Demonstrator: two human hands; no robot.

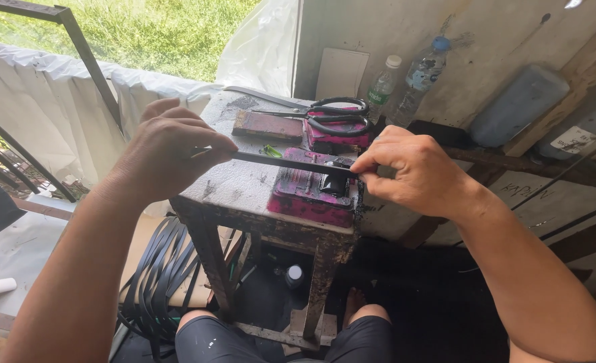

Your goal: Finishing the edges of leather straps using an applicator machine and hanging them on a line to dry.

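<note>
My left hand [167,149] and my right hand [412,168] hold a thin black strip [284,162] stretched between them, each pinching one end. The strip hangs just above a pink, black-stained block [308,191] on a small worn table [244,185]. My right fingers press the strip's end near a small black pad on that block.
Large black scissors [325,113] lie on a second pink block [338,134] at the table's back, beside a dark flat bar [268,124]. Two plastic bottles [405,81] stand by the wall. A coil of black strips [160,275] lies below left. My knees are under the table.
</note>
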